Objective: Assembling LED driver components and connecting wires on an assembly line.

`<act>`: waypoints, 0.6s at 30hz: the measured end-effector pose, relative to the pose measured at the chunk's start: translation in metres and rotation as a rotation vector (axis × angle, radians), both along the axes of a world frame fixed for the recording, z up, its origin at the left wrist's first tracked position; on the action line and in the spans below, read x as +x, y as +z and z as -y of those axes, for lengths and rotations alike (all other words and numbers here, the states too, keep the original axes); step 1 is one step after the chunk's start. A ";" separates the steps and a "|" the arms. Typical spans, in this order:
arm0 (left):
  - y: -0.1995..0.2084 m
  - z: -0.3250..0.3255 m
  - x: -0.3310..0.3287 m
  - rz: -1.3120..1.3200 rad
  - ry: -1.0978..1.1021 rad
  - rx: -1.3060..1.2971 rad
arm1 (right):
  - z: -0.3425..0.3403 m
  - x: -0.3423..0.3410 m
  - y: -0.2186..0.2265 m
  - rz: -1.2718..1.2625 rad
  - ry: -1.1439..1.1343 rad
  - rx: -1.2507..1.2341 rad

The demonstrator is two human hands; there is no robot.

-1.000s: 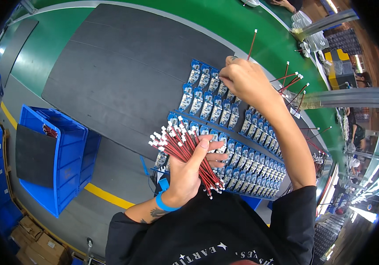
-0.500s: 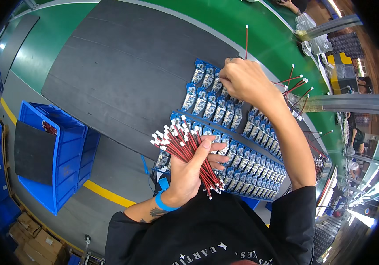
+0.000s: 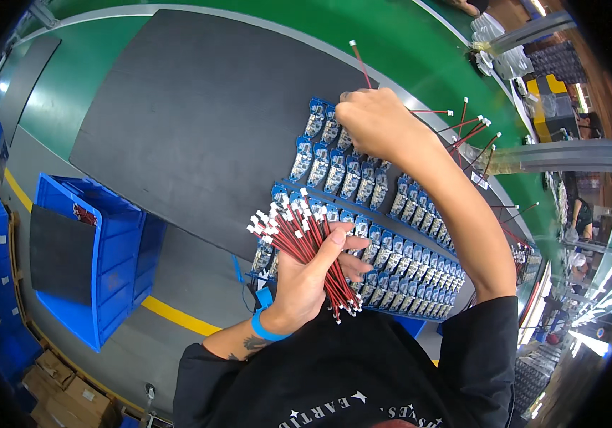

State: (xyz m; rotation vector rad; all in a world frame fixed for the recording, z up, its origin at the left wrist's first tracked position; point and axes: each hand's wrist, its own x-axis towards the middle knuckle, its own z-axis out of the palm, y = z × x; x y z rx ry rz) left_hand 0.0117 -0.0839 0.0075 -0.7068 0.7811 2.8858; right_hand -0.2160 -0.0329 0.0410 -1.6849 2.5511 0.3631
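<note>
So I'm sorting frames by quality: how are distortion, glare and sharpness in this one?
Head view: strong fisheye bending, the grey mat edges curve and black corners frame it; glare blows out the lower right rim; the left hand with its red wire bundle and the right hand over the blue boards look sharp.

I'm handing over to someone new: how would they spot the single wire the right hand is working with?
Start at the dark grey mat on the green bench, then find the rows of blue circuit boards at its near edge. The right hand rests on the far row; the single red wire pokes up from it alone, white-tipped, unlike the bundle in the left hand.
</note>
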 end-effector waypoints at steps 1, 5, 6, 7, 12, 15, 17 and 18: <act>0.000 0.000 0.002 -0.010 -0.012 0.010 | -0.007 0.004 0.002 -0.069 0.057 -0.079; -0.001 -0.002 0.000 -0.008 0.008 -0.021 | -0.013 0.062 0.035 0.399 0.003 -0.628; -0.002 -0.001 0.000 -0.021 0.022 -0.020 | -0.013 0.076 0.037 0.550 -0.014 -0.696; -0.005 -0.005 -0.001 -0.061 0.055 0.004 | -0.015 0.088 0.039 0.637 -0.031 -0.706; -0.001 -0.010 -0.005 -0.052 0.050 -0.004 | -0.022 0.106 0.022 0.917 -0.181 -0.909; 0.000 -0.007 -0.004 -0.068 0.045 0.015 | -0.026 0.112 0.022 1.118 -0.328 -0.937; -0.005 -0.010 -0.001 -0.030 0.059 0.024 | -0.021 0.112 0.023 1.010 -0.284 -0.901; -0.008 -0.011 -0.001 -0.010 0.063 0.032 | -0.019 0.113 0.024 0.926 -0.248 -0.872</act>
